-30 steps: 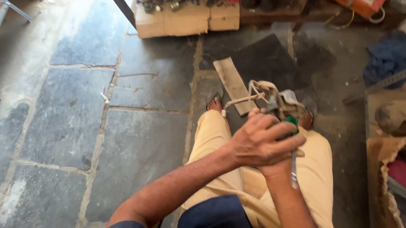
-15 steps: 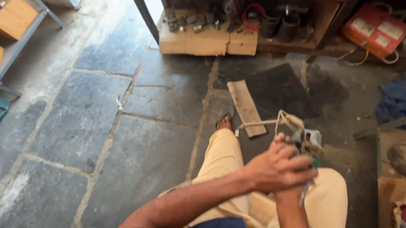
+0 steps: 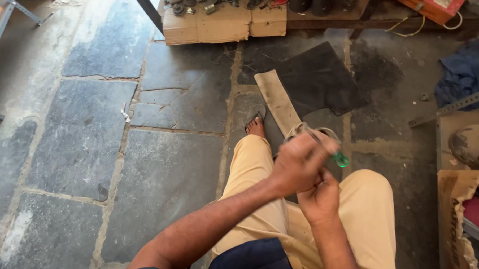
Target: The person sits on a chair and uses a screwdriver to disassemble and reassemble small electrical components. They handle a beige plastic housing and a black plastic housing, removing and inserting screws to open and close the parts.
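I sit with tan trousers [image 3: 369, 218] over my knees, and both hands meet above my lap. My left hand [image 3: 297, 164] is blurred. It is closed around a screwdriver [image 3: 338, 158] with a green handle that sticks out to the right. A pale cord loop [image 3: 328, 133] shows just beyond the knuckles. My right hand [image 3: 320, 199] sits directly under the left with its fingers curled up towards it. Whatever it grips is hidden by the left hand.
My sandalled foot [image 3: 255, 122] rests on the stone floor beside a flat wooden strip [image 3: 277, 98] and a black rubber mat [image 3: 320, 79]. Cardboard boxes [image 3: 222, 27] with metal parts line the far edge. A blue cloth [image 3: 467, 71], a slotted metal angle [image 3: 453, 106] and an open carton [image 3: 456, 227] are on the right.
The view has swung down and left. My left hand has turned over the right one. The metal part and cord seen before are now mostly covered, and the green handle points right.
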